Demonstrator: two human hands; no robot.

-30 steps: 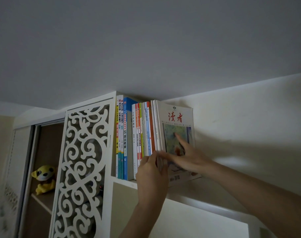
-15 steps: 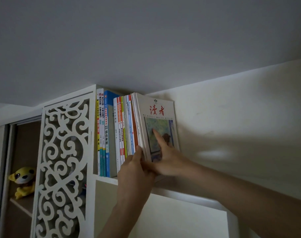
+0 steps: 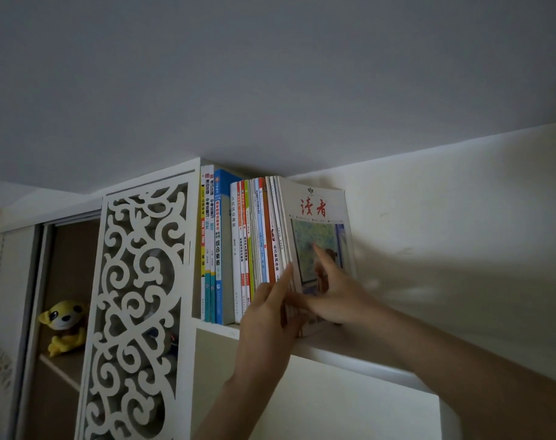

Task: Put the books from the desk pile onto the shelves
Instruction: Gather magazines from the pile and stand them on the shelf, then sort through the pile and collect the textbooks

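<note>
Head view looks steeply up at a white shelf (image 3: 349,352) set high under a grey ceiling (image 3: 270,74), and everything else is placed from that shelf. Standing on it is a row of books (image 3: 238,249), spines outward, packed against the shelf's left upright. At the right end of the row a magazine (image 3: 321,211) with red characters on its pale cover stands with the cover facing outward, leaning slightly left against the thin volumes beside it. The right hand (image 3: 337,296) comes in from the lower right and lies flat on that cover, its grip spread, with the forefinger stretched up onto the printed picture and the thumb reaching left across the lower corner. The left hand (image 3: 267,315) rises from below the shelf's front edge; its grip pinches the lower edges of the thin volumes just left of the magazine, with one finger extended up along their spines. The two hands touch near the magazine's lower left corner. Left of the shelf a white fretwork panel (image 3: 140,312) with curling cut-outs stands upright, and further left an open wooden compartment holds a yellow plush toy (image 3: 65,325) sitting on a lower board. Right of the shelf a plain pale wall (image 3: 460,233) runs up to the ceiling.
</note>
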